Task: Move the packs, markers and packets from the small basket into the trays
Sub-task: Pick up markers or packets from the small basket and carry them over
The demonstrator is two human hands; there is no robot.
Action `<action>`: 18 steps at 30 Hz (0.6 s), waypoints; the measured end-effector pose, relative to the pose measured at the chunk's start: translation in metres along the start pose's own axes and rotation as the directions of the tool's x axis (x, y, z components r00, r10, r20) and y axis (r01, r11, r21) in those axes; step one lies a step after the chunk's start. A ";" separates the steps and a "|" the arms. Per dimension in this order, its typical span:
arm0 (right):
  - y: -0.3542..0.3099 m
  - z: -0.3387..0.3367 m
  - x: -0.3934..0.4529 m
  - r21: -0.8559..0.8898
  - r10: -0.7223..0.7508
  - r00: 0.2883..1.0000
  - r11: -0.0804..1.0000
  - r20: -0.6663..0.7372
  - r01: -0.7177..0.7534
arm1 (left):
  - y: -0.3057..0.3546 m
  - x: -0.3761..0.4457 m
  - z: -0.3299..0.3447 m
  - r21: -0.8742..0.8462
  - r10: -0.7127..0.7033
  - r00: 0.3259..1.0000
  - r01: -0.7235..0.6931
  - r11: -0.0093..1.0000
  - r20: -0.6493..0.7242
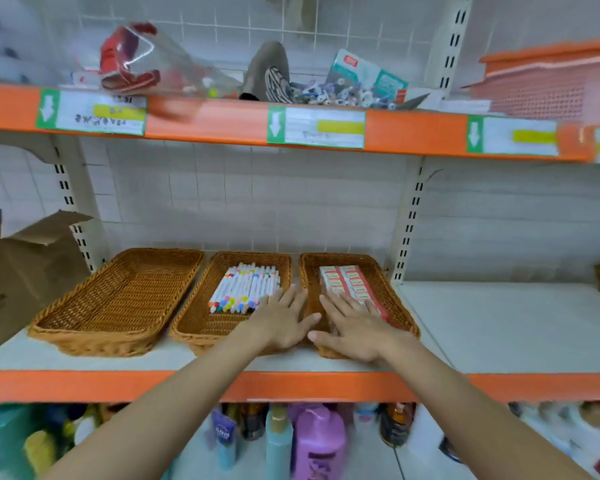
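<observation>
Both hands flat, fingers straight, gripping nothing: left hand (282,318) over middle tray (194,327) edge, right hand (355,323) on packs (350,284) in right tray (400,306). Markers (245,289) lying in middle tray; left tray (94,306) w/o items. Small basket, packets not visible. Risk: pressing/sliding could shove trays together, skew packs, roll markers. White shelf (499,323) w/ orange lip, tiled wall, bottles below, cardboard box (25,265) at left.

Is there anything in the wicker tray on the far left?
No, the left tray shows only its bare woven bottom, while the middle tray holds markers and the right tray holds packs.
</observation>
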State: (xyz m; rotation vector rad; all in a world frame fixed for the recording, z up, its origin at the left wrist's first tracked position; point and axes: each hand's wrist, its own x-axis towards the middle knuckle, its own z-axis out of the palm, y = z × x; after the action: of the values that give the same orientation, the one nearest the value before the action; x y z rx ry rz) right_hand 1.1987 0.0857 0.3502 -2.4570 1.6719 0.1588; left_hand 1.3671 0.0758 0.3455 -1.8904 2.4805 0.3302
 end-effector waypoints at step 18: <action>0.135 0.010 -0.086 0.072 0.231 0.973 0.971 -0.022 -0.229 | 0.154 0.054 0.010 0.085 0.180 0.983 -0.181 0.980 0.024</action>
State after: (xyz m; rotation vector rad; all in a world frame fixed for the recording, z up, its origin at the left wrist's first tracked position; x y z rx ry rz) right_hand 1.0417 0.1179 0.3456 -2.2213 1.9381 0.0905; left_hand 1.2042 0.0648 0.3534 -1.6289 2.6150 0.2329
